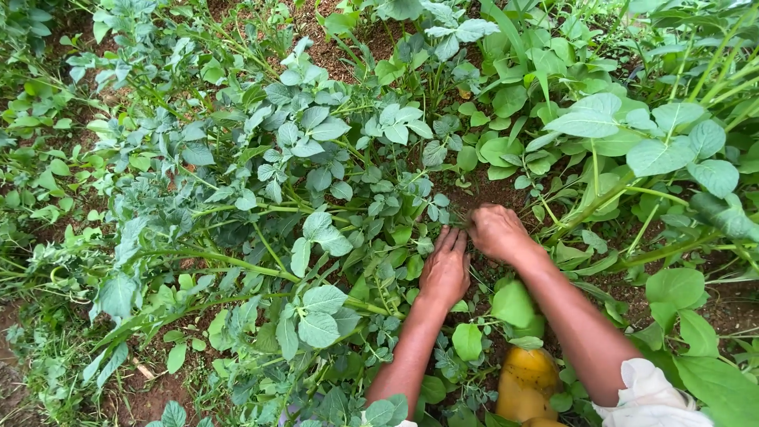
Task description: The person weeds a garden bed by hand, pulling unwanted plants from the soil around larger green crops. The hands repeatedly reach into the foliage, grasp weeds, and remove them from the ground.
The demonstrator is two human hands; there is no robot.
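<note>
My left hand point(445, 267) lies flat among the low stems, fingers together and pointing away from me, pressing the foliage down. My right hand point(496, 231) is curled into a fist just to its right, closed around thin green weed stems point(461, 215) near the bare red-brown soil point(490, 192). Both hands sit between a bushy grey-green leafy plant point(316, 174) on the left and a broad-leaved bean-like plant point(632, 142) on the right. My right sleeve point(648, 391) is white and rolled up.
A yellow rubber boot point(526, 383) shows at the bottom under my right forearm. Dense plants cover the ground all round. Patches of red soil point(150, 395) show at the lower left and along the top point(332, 51).
</note>
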